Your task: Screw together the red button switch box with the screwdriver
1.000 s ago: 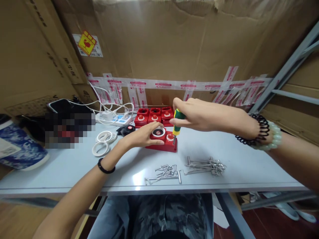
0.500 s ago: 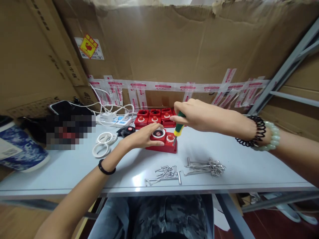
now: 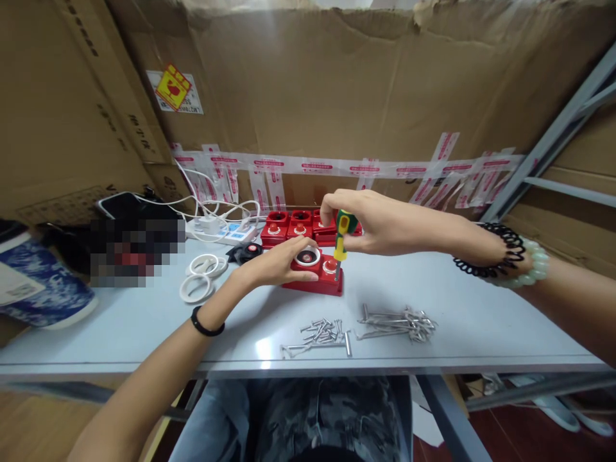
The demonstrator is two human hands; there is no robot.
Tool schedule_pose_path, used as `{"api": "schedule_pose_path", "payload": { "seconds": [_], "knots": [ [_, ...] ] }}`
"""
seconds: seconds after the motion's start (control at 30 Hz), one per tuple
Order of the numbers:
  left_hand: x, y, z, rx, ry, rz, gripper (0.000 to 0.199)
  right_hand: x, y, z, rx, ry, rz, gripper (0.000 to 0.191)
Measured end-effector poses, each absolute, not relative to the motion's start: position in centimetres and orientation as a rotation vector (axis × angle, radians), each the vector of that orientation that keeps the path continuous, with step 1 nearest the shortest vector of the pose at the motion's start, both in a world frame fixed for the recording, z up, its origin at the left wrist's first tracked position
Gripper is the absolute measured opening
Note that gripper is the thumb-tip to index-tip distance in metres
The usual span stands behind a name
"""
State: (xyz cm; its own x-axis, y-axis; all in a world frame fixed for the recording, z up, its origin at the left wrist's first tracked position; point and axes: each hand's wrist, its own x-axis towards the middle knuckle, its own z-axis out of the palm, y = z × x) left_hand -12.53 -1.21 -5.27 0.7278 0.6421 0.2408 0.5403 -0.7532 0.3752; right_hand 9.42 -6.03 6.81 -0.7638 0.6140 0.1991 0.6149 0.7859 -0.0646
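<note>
A red box-shaped unit [image 3: 312, 284] lies on the table with a white ring [image 3: 307, 264] around a dark round part and a round red button [image 3: 329, 266] beside it. My left hand [image 3: 282, 262] grips its left end, thumb along the near side and fingers over the far side, next to the ring. In my right hand [image 3: 353, 215] is a green and yellow screwdriver [image 3: 342, 237], nearly upright. Its tip touches the right end of the unit, beside the button; the screw there is too small to make out. The fingers curl loosely around the handle.
More red units [image 3: 289, 228] stand in a row behind. White rings [image 3: 197, 287] and a black part [image 3: 246, 252] lie at left, near a power strip [image 3: 221, 232] and a cup [image 3: 43, 282]. Loose screws [image 3: 323, 331] and metal T-shaped rods [image 3: 399, 322] lie in front.
My right hand has turned and its fingers have shifted on the screwdriver, so more of the handle shows. My left hand stays on the unit.
</note>
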Motion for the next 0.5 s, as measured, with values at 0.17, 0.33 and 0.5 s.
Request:
{"api": "schedule_pose_path", "payload": {
  "seconds": [0.17, 0.33, 0.5],
  "knots": [
    [-12.51, -1.13, -5.31, 2.652, 0.931, 0.512, 0.049, 9.09, -5.9, 6.37, -1.133, -2.682, -0.142, 0.01],
    [-12.51, -1.19, -5.23, 2.648, 0.919, 0.521, 0.048, 9.19, -6.14, 6.72, -1.075, -2.7, 0.05, 0.019],
    [-12.51, -1.21, -5.22, 2.635, 0.936, 0.518, 0.049, 9.27, -6.45, 6.81, -1.204, -2.641, -0.005, 0.014]
  ]
}}
